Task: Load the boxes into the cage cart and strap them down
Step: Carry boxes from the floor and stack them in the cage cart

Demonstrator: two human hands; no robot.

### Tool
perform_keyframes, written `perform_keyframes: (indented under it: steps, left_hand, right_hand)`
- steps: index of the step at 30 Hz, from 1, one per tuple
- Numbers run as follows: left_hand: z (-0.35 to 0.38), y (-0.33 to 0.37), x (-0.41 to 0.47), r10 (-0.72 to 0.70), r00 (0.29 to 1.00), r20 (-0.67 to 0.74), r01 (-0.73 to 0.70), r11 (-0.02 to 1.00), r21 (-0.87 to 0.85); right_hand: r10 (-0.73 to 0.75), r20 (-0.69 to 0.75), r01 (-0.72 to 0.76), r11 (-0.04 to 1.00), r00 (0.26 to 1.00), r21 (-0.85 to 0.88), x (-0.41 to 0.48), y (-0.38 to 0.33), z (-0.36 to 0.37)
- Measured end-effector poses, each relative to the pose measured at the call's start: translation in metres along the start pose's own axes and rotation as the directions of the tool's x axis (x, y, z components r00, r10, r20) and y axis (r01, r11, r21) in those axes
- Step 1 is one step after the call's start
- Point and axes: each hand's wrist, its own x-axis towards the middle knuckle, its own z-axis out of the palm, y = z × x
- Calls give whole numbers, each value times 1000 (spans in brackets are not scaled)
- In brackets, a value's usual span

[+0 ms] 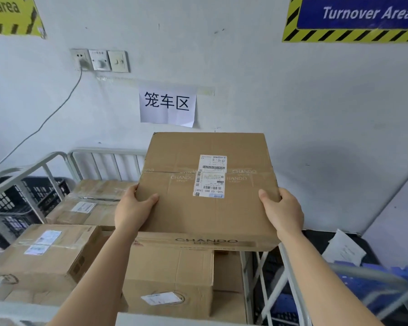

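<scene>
Box (207, 184) btwn both hands, above cart (104, 154)

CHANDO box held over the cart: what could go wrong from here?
The left hand and right hand grip the CHANDO box only at its near corners, so its far end could dip or slip. The stacked boxes below seem uneven in height, so it may rock once set down. Its right edge could catch the cart's side bars.
</scene>
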Motion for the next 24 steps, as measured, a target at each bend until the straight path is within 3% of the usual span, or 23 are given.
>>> perform_keyframes:
  steps: [11,24]
  left_hand:
    - [47,-12,127,-24,999,42,24,1000,16]
    - [110,-58,274,-71,974,214,64,997,39]
  right_hand:
    - [39,27,-38,999,999,-22,89,-23,88]
    - [164,18,-162,985,986,-66,161,-19,202]
